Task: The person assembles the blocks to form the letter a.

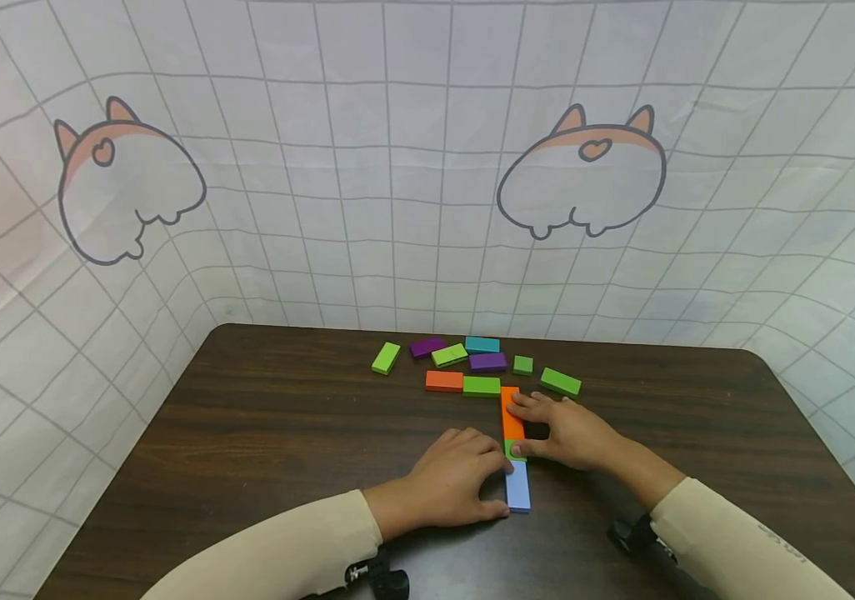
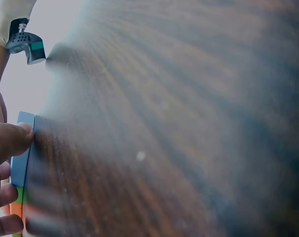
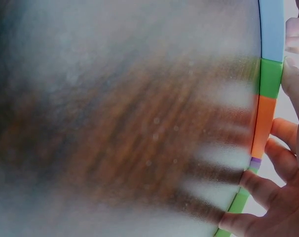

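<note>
A straight row of blocks runs toward me: an orange block (image 1: 513, 417) at the far end, a small green block (image 1: 512, 450), and a light blue block (image 1: 517, 487) at the near end. From the left, my left hand (image 1: 453, 479) touches the light blue block with thumb and forefinger spread along it. My right hand (image 1: 566, 429) rests at the row's right side, its thumb at the green block and forefinger on the orange one. In the right wrist view, the green block (image 3: 271, 78) sits flush between the light blue block (image 3: 272, 29) and the orange block (image 3: 264, 126).
Beyond the row, a red-orange block (image 1: 444, 382) and a green block (image 1: 482, 387) lie end to end. Several loose blocks lie behind them, including a blue block (image 1: 482, 344) and a purple block (image 1: 487, 362). To the right is another green block (image 1: 560, 382). A white gridded curtain (image 1: 412, 167) borders the dark table (image 1: 270, 442).
</note>
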`<state>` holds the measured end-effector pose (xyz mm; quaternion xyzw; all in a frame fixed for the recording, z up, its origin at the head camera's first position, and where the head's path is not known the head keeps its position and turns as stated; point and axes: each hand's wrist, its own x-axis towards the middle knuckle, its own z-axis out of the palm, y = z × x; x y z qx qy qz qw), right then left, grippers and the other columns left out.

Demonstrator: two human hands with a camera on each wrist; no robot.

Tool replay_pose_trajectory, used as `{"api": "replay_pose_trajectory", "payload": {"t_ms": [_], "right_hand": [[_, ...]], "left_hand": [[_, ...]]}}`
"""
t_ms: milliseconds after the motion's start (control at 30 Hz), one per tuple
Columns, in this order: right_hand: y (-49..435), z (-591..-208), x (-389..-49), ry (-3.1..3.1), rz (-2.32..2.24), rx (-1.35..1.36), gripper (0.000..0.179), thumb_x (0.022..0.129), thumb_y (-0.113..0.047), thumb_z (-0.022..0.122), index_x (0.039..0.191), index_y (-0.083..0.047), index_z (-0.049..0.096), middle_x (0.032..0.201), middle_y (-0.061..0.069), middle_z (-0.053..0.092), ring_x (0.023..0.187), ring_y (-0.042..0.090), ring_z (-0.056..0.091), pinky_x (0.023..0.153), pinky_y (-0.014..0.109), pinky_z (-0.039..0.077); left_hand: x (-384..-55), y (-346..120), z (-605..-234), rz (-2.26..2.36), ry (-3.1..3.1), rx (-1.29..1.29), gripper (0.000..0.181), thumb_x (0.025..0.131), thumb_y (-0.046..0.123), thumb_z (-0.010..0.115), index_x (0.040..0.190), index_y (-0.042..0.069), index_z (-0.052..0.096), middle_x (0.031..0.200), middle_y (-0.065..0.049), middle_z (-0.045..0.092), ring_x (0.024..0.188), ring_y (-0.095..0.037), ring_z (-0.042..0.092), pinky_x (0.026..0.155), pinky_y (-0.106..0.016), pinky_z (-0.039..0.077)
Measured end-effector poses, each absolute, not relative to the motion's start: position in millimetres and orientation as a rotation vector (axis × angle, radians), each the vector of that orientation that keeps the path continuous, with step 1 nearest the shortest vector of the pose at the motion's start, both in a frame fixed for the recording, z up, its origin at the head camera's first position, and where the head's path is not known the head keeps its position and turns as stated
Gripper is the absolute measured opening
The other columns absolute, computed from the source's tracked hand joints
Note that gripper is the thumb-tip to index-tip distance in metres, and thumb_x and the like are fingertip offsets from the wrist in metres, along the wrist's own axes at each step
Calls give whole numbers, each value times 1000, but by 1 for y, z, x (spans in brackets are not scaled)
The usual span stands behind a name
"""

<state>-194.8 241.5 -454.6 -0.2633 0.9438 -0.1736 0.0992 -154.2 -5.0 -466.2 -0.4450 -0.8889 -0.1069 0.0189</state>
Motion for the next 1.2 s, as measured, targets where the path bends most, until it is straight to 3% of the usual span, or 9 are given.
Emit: {"api": "replay_pose_trajectory", "payload": {"t_ms": [733,1200], "right_hand": [[241,-452,-193,2782,-539,-781,77,92,-57,69,150,-9,53,157,11,45,145,39,37,111,67,28],[240,-453,-195,2783,-535,-759,80,91,-61,68,150,-10,52,157,11,44,145,40,37,112,67,27]], "left_hand": [[-157,-10,-463,-369,-2764,-1388,55,87,61,73,129,26,67,128,8,62,121,-14,53,104,-39,42],[-180,-39,-440,-430,-2760,-1210,47,90,50,75,128,23,69,126,5,64,124,-19,53,108,-45,41]]}}
